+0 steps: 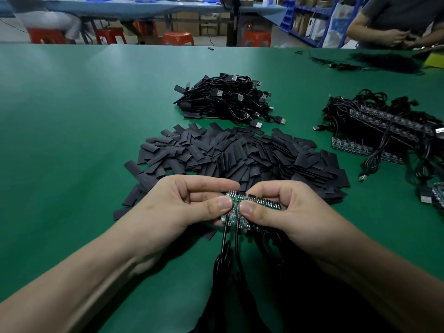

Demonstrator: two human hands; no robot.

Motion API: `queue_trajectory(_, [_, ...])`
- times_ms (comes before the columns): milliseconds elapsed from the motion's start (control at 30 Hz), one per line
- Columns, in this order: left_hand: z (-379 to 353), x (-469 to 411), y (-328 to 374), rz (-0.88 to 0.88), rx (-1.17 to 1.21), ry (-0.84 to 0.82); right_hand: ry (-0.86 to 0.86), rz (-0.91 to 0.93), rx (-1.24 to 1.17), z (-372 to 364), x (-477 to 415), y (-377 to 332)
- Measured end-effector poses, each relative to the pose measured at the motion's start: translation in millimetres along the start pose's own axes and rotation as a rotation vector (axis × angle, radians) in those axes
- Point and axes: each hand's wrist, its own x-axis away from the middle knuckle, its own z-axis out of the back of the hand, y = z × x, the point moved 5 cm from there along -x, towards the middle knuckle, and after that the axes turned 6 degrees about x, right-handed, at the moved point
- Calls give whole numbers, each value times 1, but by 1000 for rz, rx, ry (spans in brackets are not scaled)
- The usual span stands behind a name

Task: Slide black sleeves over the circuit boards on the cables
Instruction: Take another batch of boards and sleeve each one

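Head view: the left hand point(182, 205) and the right hand point(286, 212) are meeting above the near part of the green table mat point(72, 121). Both are pinching a strip of circuit boards point(236, 205) between them. Each thumb is pressing on the face turned to the camera, each forefinger is curling over the top edge, and the other fingers are folding in behind. The two thumb tips are lying just beside each other. The strip is running to the right past the right hand's knuckles, and its green end section is sitting under the left thumb. Black cables point(224, 239) are hanging from the lower edge of the boards and dropping towards the bottom of the frame, where they are merging into a dark bundle.

Just beyond the hands, a wide pile of black sleeves point(240, 157) is lying flat and loose on the mat. Farther back, a heap of USB cables point(228, 99) is resting, with flat black sleeves showing at its left side. To the right, a stack of board strips with tangled cables point(384, 131) is sitting apart from the sleeve pile.

At the far right edge, another person point(396, 32) is working with both hands. Red stools point(177, 38) are standing behind the table.
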Motion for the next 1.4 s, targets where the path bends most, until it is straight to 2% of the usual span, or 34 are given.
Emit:
queue_trajectory(167, [-1, -1, -4, 13, 49, -46, -55, -7, -88, -3, 0, 0])
queue_trajectory(267, [4, -5, 1, -41, 44, -27, -49, -29, -35, -3, 2, -3])
queue_trajectory(367, [12, -6, 11, -203, -12, 26, 22, 39, 336, -2, 7, -7])
queue_trajectory(433, [13, -3, 18, -328, -107, 46, 150, 226, 602, -4, 12, -18])
queue_trajectory(500, [9, 0, 22, -421, -196, 48, 222, 383, 691, -9, 15, -29])
queue_trajectory(633, [4, 2, 21, -479, -278, 73, 134, 255, 425, -15, 9, -22])
queue_trajectory(733, [10, 1, 24, -460, -332, -22, 25, 276, 165, -16, 10, -28])
queue_trajectory(767, [14, 0, 26, -450, -447, -64, -3, 273, 42, -13, 11, -33])
queue_trajectory(867, [22, -3, 28, -485, -1044, -187, -19, 245, -374, 3, 11, -46])
queue_trajectory(900, [24, -4, 29, -490, -1173, -223, 10, 248, -480, 11, 11, -49])
queue_trajectory(967, [28, -5, 29, -465, -1275, -265, 55, 232, -617, 30, 10, -55])
queue_trajectory(1033, [30, -7, 29, -466, -1306, -290, 58, 186, -583, 45, 10, -57])
queue_trajectory(1167, [28, -9, 29, -448, -1245, -305, 79, 104, -62, 57, 9, -46])
queue_trajectory(1233, [26, -6, 30, -470, -1153, -255, 30, 43, 102, 48, 8, -35])
queue_trajectory(1300, [20, 0, 35, -588, -1046, -136, -51, -41, 107, 34, 7, -26])
queue_trajectory(1400, [-1, 16, 41, -876, -1034, 9, -149, -170, 21, 17, 7, -16])
